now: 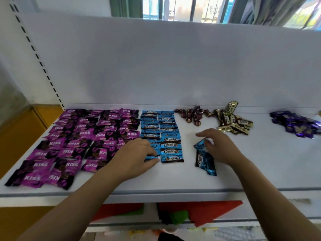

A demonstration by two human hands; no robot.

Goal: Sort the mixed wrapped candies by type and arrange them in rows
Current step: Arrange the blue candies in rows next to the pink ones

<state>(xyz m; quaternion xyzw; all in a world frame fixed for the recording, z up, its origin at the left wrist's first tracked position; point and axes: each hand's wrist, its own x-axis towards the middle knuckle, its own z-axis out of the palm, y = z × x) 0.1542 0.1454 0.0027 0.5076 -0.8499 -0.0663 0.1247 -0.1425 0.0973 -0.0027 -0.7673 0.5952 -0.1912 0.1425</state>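
Note:
Purple Kiss candies [78, 143] lie in several rows on the left of the white shelf [173, 180]. Beside them, blue Choco candies [169, 136] form two columns. My left hand [135, 155] pinches a blue Choco candy [151, 157] at the near end of the left blue column. My right hand [218, 145] rests with curled fingers on a small pile of loose blue Choco candies [205, 160] to the right of the columns. Whether its fingers grip one is unclear.
At the back of the shelf lie a cluster of dark maroon twist candies [194, 114], a pile of gold Choco candies [233, 121] and a heap of dark blue candies [297, 123] at far right. A white back panel [173, 66] stands behind. Red and green items [191, 213] lie on a lower shelf.

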